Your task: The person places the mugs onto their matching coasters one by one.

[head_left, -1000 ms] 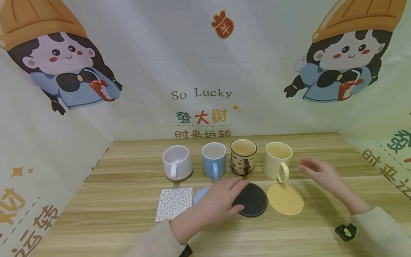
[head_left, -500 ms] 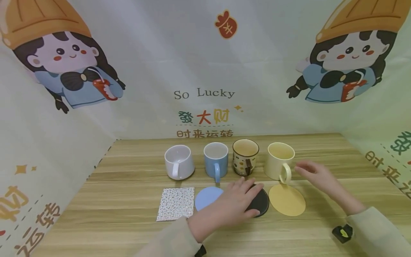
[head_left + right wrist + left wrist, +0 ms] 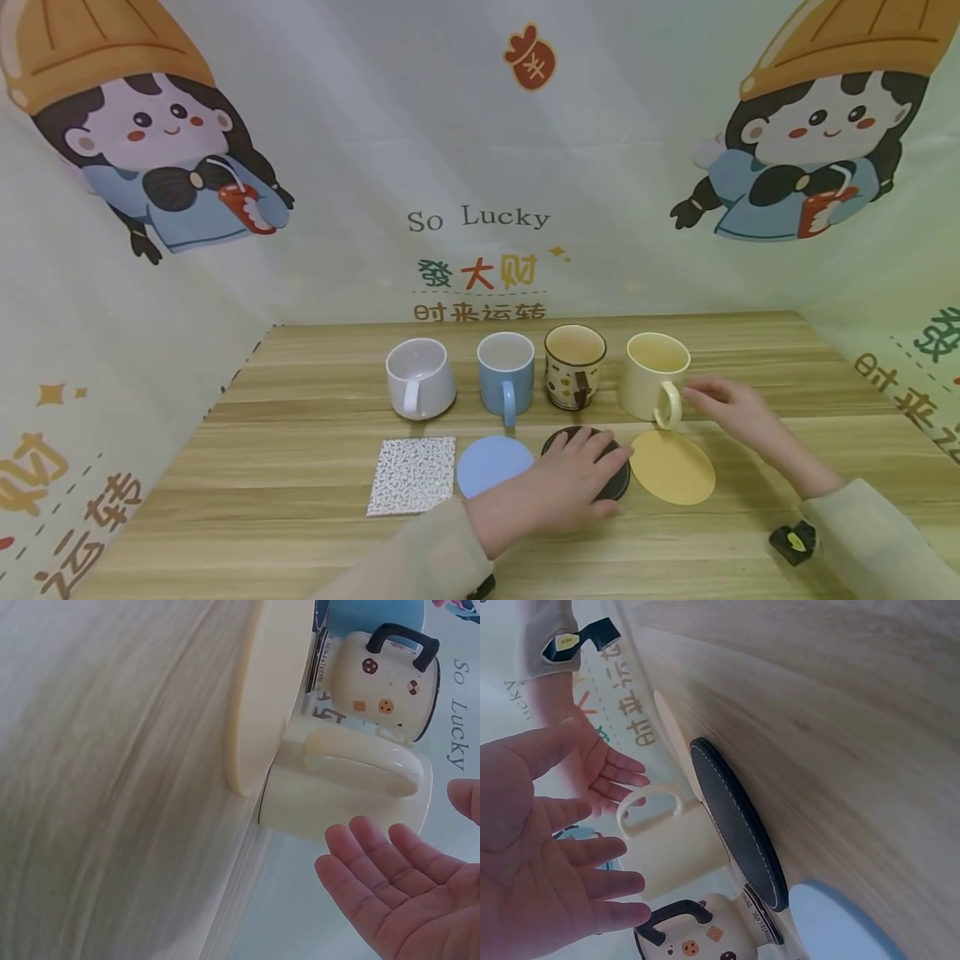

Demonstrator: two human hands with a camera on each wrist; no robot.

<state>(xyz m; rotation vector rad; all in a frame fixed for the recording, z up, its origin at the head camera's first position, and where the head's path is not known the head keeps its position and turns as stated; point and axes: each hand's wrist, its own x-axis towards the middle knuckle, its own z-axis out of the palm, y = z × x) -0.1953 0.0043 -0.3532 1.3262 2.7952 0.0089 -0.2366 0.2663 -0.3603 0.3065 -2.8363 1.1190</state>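
My left hand (image 3: 562, 487) hovers over the round black coaster (image 3: 739, 817), fingers spread and nearly straight, holding nothing. Part of that coaster is hidden beneath the hand in the head view. At the right side of the pale yellow mug (image 3: 639, 387), my right hand (image 3: 727, 408) has its fingertips close to the mug wall and handle, with relaxed fingers and palm turned inward. A round yellow coaster (image 3: 673, 468) lies in front of this mug. Behind the black coaster stands a cream mug with a cookie pattern and dark handle (image 3: 561, 379).
Farther left in the row stand a blue mug (image 3: 493, 392) and a white mug (image 3: 435, 390). A round blue coaster (image 3: 491, 462) and a square speckled coaster (image 3: 411, 477) lie before them. A printed cloth backdrop (image 3: 337, 167) rises behind the wooden table (image 3: 247, 500).
My left hand has moved right, from between the blue and black coasters to over the black one. My right hand has come left, closer to the yellow mug. The head view shifted slightly.
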